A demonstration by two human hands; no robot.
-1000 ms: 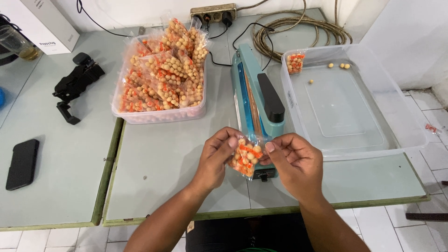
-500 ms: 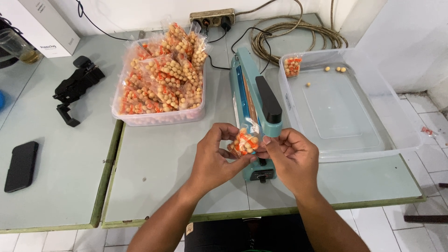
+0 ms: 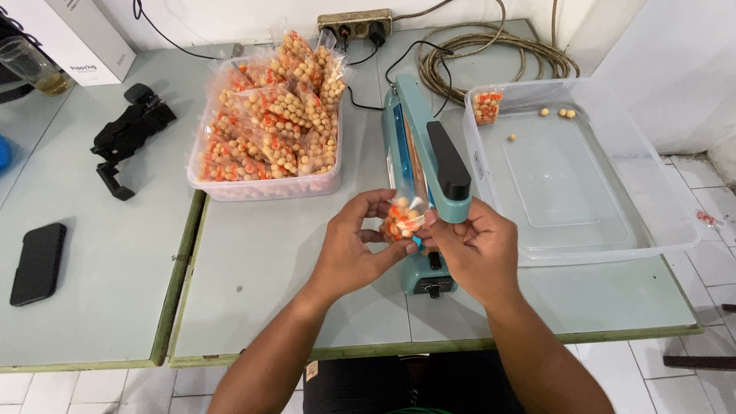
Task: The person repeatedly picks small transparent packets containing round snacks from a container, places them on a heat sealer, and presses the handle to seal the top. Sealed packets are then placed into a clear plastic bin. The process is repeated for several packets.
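One small clear bag of snacks (image 3: 402,218) sits pinched between my left hand (image 3: 354,249) and right hand (image 3: 474,247), fingers closed on it, at the teal heat sealer's (image 3: 414,153) front end. At eleven o'clock a tub (image 3: 264,186) heaped with bags; at two o'clock the clear bin (image 3: 613,238) holds just one bag (image 3: 487,106), so most remains

Two pale green tables (image 3: 253,307) butt together edge to edge; on the left one a black phone (image 3: 37,262), a black clamp-like holder (image 3: 126,138), a white box (image 3: 73,34) and a glass (image 3: 31,65); on the right one a tub of filled snack bags (image 3: 268,130), a teal heat sealer (image 3: 422,176), a clear tray (image 3: 613,222), a power strip (image 3: 356,23) and coiled cable (image 3: 491,54)
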